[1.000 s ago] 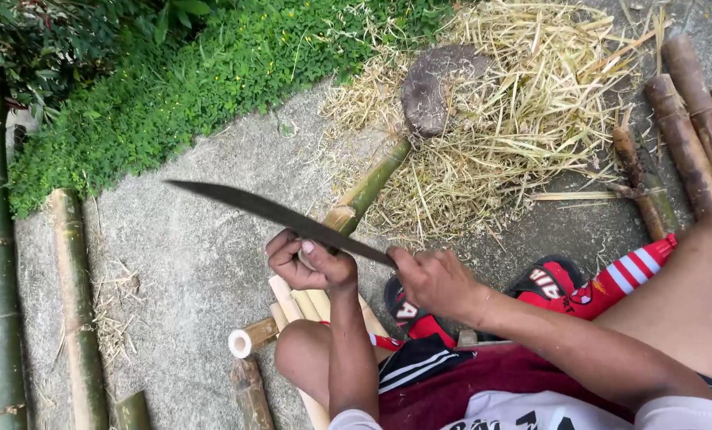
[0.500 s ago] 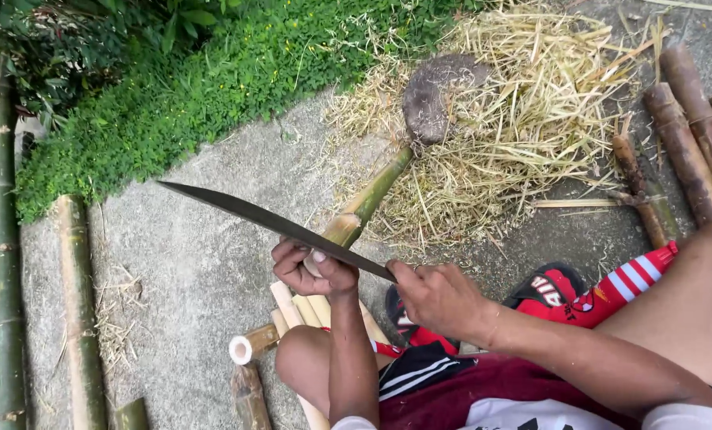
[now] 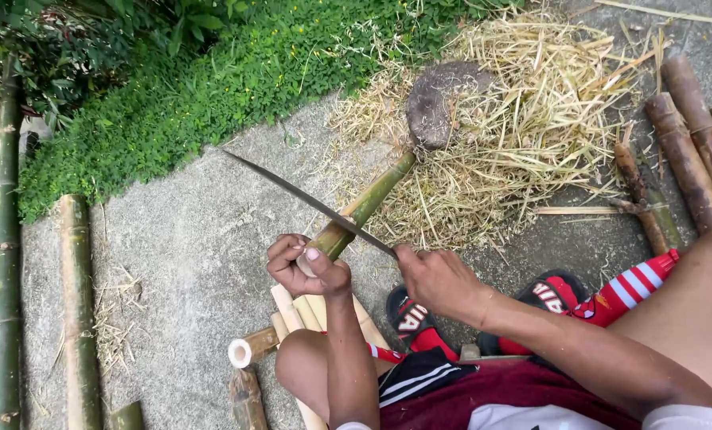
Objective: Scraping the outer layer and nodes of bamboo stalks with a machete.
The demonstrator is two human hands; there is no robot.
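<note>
On the concrete ground beside a strip of green plants (image 3: 212, 87), a green bamboo stick (image 3: 364, 205) is being held at a slant, its far end braced against a grey stone (image 3: 439, 99) that is sitting in a heap of dry shavings (image 3: 531, 151) — a prop that is likely keeping the stick from sliding away under the blade. The near end is being gripped by the left hand (image 3: 304, 267), whose fingers are wrapped closed around it, thumb on top. A long dark knife (image 3: 308, 203) is being laid across the stick just beyond that hand, its edge touching the bamboo near the held end; its handle is being clasped in the right hand (image 3: 435, 279), fingers closed tight about it, with the blade pointing away to the left. Pale split bamboo strips (image 3: 308, 310) are lying just under the hands by the knee, within easy reach. Thick bamboo poles (image 3: 77, 302) are lined along the left edge, and brown ones (image 3: 686, 151) are lying at the right — well apart from the cutting. Red-and-black sandals (image 3: 411, 318) are lying by the legs.
</note>
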